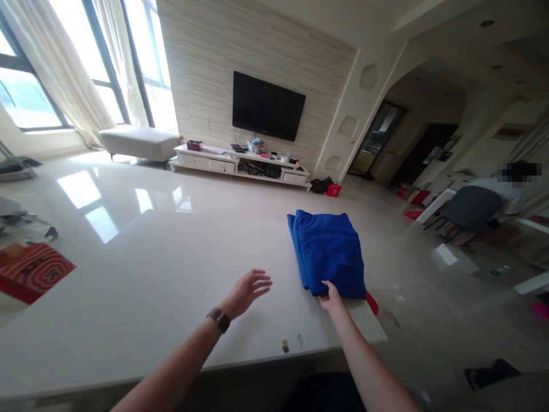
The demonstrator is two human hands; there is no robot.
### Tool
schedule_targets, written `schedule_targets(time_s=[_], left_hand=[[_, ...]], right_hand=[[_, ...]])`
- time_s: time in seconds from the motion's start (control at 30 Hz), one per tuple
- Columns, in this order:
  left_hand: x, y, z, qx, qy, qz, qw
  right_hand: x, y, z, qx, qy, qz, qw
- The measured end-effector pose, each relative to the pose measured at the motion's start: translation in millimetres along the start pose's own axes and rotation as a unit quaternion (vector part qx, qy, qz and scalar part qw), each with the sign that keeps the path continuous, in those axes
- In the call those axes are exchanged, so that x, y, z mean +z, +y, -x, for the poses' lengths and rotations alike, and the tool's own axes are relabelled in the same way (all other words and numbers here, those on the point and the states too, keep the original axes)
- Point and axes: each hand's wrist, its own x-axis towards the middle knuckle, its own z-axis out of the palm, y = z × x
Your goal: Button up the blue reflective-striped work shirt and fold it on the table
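Observation:
A folded blue cloth (330, 249) lies near the right end of the white table (150, 286), its layers stacked and showing along the left side. My right hand (330, 296) grips the cloth's near edge, thumb on top and the other fingers under it. To the left, my left hand (246, 292) hovers over the table with its fingers apart, holding nothing. A dark watch (218, 320) is on that wrist. Between the cloth and my left hand there is a gap.
A red patterned box (36, 272) stands at the table's left. Something red (372, 303) shows beyond the right edge. Small stickers (285, 345) mark the near edge. Farther off are a TV stand (240, 163), a bench (139, 142) and a person seated on a grey chair (472, 209).

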Motion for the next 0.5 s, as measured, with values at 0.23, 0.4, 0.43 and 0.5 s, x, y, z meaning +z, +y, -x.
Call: schedule_targets(time_s=[0.23,0.4,0.43,0.5], left_hand=[[-70.1,-23,48,-0.089,0.054,-0.267,0.958],[-42.9,1,35,-0.065,-0.034,-0.233,0.97],[-39.8,3,33,-0.07,-0.043,-0.227,0.971],[-38.4,4,30,-0.069,-0.042,-0.226,0.971]], right_hand=[[-24,58,13,0.036,0.098,0.104,0.989],[-17,30,16,-0.301,0.102,0.403,0.858],[-7,20,7,-0.34,0.053,0.491,0.8],[16,5,-18,-0.298,0.003,0.636,0.712]])
